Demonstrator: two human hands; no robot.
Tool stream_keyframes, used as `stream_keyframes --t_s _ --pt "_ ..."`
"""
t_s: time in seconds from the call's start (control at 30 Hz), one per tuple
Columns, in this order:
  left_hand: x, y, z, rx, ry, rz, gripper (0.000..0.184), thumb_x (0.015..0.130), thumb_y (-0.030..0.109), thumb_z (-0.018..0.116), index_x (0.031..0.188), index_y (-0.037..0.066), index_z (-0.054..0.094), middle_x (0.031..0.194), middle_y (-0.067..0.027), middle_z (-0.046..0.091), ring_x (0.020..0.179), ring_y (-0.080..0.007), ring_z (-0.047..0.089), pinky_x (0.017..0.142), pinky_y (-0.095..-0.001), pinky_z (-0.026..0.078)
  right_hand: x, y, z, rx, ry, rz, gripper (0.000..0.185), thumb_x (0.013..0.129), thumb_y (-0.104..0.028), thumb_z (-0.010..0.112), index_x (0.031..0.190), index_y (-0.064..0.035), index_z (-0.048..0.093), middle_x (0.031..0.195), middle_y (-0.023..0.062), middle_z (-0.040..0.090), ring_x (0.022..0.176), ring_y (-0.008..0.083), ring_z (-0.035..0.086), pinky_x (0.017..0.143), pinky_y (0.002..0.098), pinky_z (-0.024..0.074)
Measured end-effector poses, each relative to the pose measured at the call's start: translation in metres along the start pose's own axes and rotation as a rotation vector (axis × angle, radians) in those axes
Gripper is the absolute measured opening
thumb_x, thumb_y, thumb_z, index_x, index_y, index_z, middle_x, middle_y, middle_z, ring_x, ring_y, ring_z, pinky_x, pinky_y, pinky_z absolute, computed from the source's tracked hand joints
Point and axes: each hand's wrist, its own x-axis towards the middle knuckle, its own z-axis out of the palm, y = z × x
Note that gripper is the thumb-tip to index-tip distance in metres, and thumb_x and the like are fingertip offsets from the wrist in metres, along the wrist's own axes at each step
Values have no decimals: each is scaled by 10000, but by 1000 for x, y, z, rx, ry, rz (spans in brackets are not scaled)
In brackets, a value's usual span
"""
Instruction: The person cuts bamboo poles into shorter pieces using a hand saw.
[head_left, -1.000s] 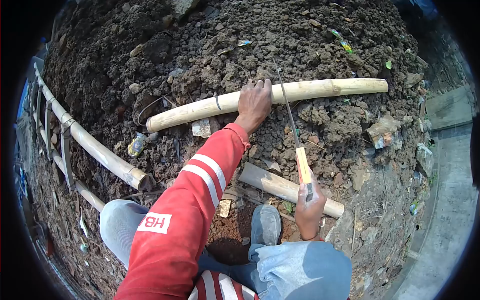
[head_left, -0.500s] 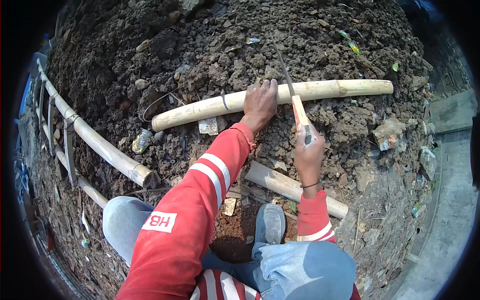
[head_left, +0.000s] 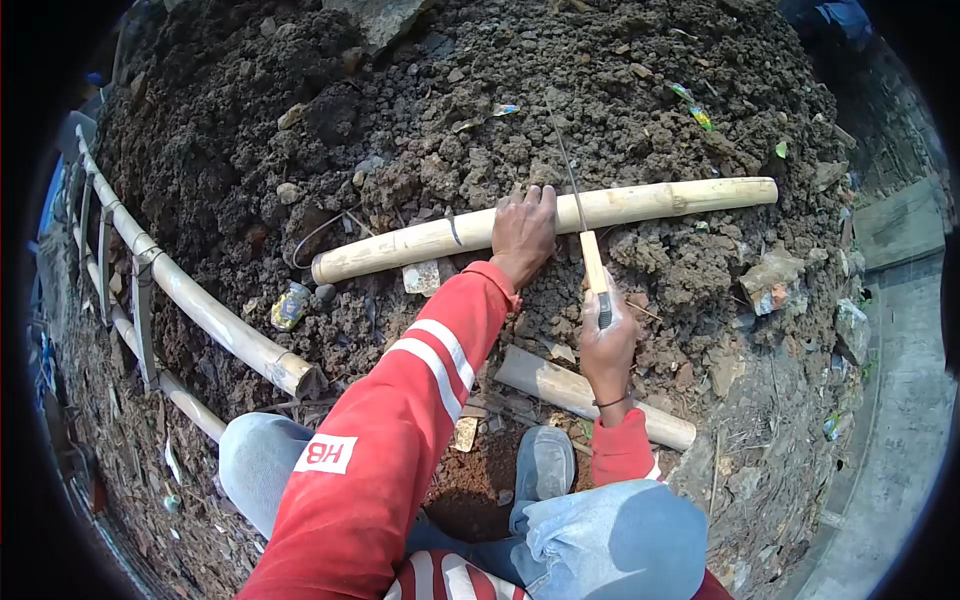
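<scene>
A pale bamboo pole [head_left: 660, 198] lies crosswise on the clumpy soil, its left end nearer to me. My left hand [head_left: 524, 230] is closed over its middle, pressing it down. Just right of those fingers, a handsaw's thin blade [head_left: 568, 160] crosses the pole, pointing away from me. My right hand [head_left: 608, 335] grips the saw's light wooden handle [head_left: 594, 265]. Whether the blade has cut into the bamboo cannot be made out. A dark mark [head_left: 453, 228] shows on the pole left of my left hand.
A shorter bamboo piece [head_left: 550, 380] lies below my right hand, close to my shoe [head_left: 545, 462]. On the left stands a bamboo ladder-like frame [head_left: 220, 310]. Stones [head_left: 775, 280] and wrappers [head_left: 290, 306] dot the soil; a concrete strip [head_left: 905, 400] runs along the right.
The saw has slid back towards me across the pole, with its handle now farther from the bamboo. My left hand keeps its place on the pole; the whole view has shifted slightly.
</scene>
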Motion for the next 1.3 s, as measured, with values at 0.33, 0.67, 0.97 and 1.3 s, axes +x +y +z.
stream_keyframes --t_s 0.33,0.67,0.97,1.3 --pt "34 -23 -45 -207 -512 38 741 661 530 839 1144 9 628 1101 -184 690 1030 -379 684 899 -477 544 -5 11 -18 135 18 -78 377 1085 -298 549 1243 26 661 659 -68 489 524 19 398 459 245 298" --pt "25 6 -51 -240 -215 -130 563 914 558 586 884 11 714 765 -214 708 731 -393 708 698 -519 542 -28 5 -21 197 -56 166 447 1044 -194 564 1415 54 567 979 103 701 780 96 575 710 286 508" --pt "22 14 -42 -137 -111 -138 557 933 548 596 747 33 697 705 -207 680 653 -382 688 619 -506 522 -27 2 -27 126 -119 217 453 1035 -189 575 1414 58 566 1021 159 731 817 162 645 773 337 542" --pt "15 17 -37 -130 -91 -100 535 936 544 595 766 43 672 709 -189 684 662 -374 688 632 -487 521 -28 12 -13 21 -39 41 438 1032 -195 573 1402 40 582 1040 225 734 840 279 701 803 391 555"
